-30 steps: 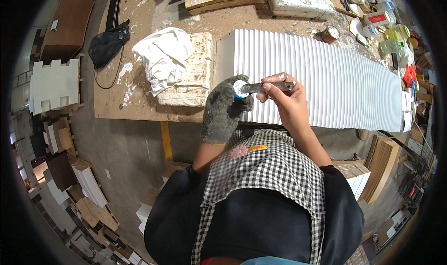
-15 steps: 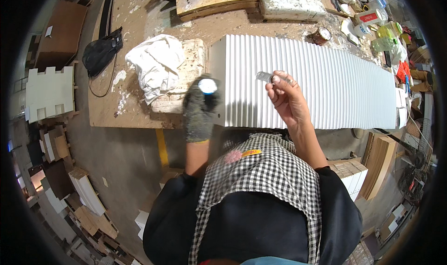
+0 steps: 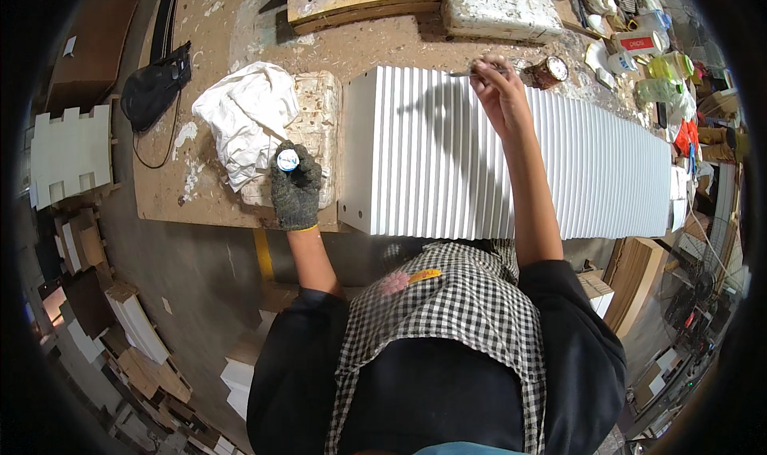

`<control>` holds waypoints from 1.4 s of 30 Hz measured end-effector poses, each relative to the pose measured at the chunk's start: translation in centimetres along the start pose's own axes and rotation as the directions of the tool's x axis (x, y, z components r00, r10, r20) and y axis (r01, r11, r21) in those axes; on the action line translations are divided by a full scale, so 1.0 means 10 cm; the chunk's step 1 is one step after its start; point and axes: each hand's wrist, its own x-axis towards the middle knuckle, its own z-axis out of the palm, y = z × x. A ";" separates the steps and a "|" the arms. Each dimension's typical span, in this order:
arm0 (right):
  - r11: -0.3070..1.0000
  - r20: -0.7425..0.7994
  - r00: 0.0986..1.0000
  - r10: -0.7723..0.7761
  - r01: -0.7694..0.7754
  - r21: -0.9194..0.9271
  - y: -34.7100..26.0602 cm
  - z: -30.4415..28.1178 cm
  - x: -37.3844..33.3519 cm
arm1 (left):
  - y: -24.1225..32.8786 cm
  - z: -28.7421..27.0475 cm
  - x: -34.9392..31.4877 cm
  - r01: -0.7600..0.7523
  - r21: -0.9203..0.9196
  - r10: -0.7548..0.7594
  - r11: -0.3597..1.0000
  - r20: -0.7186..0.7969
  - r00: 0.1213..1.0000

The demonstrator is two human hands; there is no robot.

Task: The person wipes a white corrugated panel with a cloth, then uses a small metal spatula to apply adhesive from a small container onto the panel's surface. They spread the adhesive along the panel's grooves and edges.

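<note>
My left hand [image 3: 296,185], in a dark grey knitted glove, is closed around a small round container with a white and blue top [image 3: 288,160]. It is held above the near edge of a paint-stained pale block [image 3: 318,119], beside a crumpled white cloth [image 3: 246,113]. My bare right hand [image 3: 498,83] pinches a small thin blade-like piece [image 3: 461,75], mostly hidden by the fingers. That hand is over the far edge of a white ribbed panel [image 3: 431,155], and its shadow falls on the ribs. Whether the piece touches the panel, I cannot tell.
The panel lies on a paint-spotted workbench [image 3: 188,187]. A stained tin [image 3: 550,71] stands just beyond the panel. Farther back are a wooden block [image 3: 359,1] and a white stained slab [image 3: 499,7]. Bottles and tubs crowd the far right; a black bag [image 3: 157,91] lies left.
My left hand has moved left with the small container, away from the panel's end toward the cloth. My right hand has reached farther out to the panel's far edge with the blade-like piece.
</note>
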 end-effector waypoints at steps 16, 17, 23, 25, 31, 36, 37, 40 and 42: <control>0.796 0.179 0.882 0.436 -0.285 -0.534 0.47 0.03 1.34 | 0.10 0.07 0.04 -0.069 0.032 0.075 0.997 -0.353 0.933; 0.794 0.251 0.850 0.463 -0.271 -0.545 0.47 0.01 1.39 | 0.08 0.19 0.07 -0.075 0.037 0.083 0.997 -0.393 0.916; 0.755 0.236 0.863 0.446 -0.222 -0.617 0.60 -0.02 1.46 | -0.02 0.40 0.07 -0.130 -0.010 0.118 0.991 -0.367 0.923; 0.762 0.238 0.868 0.436 -0.215 -0.610 0.62 0.02 1.44 | -0.05 0.37 0.03 -0.146 -0.042 0.129 0.988 -0.274 0.953; 0.748 0.233 0.874 0.426 -0.195 -0.634 0.65 0.03 1.40 | -0.01 0.20 0.01 -0.126 -0.093 0.109 0.988 -0.168 0.980; 0.730 0.233 0.871 0.432 -0.187 -0.657 0.64 0.04 1.41 | -0.02 0.21 0.01 -0.126 -0.109 0.110 0.986 -0.143 0.984; 0.732 0.231 0.872 0.430 -0.188 -0.654 0.64 0.05 1.40 | -0.03 0.21 0.01 -0.131 -0.114 0.114 0.985 -0.145 0.983; 0.739 0.218 0.876 0.430 -0.203 -0.643 0.65 0.08 1.39 | -0.01 0.20 0.00 -0.118 -0.123 0.101 0.985 -0.134 0.986; 0.735 0.198 0.882 0.427 -0.210 -0.645 0.66 0.06 1.40 | -0.03 0.26 0.01 -0.124 -0.100 0.107 0.987 -0.162 0.981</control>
